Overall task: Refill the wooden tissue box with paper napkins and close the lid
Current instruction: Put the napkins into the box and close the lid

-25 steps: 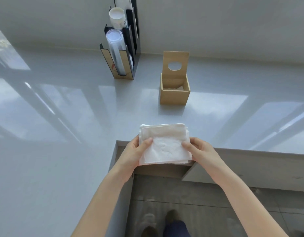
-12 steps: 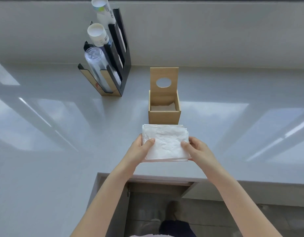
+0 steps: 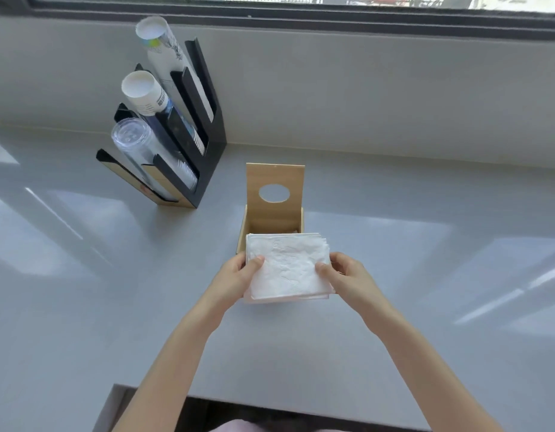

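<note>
The grey surface (image 3: 83, 307) carries the wooden tissue box (image 3: 271, 226), my landmark, with a black cup holder (image 3: 189, 157) well apart to its left. The box's lid (image 3: 274, 190) stands upright at its far edge. The napkin stack (image 3: 287, 269) hangs just in front of the box, covering its near wall. My left hand (image 3: 235, 280) and right hand (image 3: 348, 275) pinch the stack's side edges, equally near. My fingers underneath are hidden, as is most of the box's inside.

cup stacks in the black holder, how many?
3. In the black holder: clear plastic stack in the nearest slot, white paper stack in the middle, taller printed stack farthest, toward the wall. No others show.
</note>
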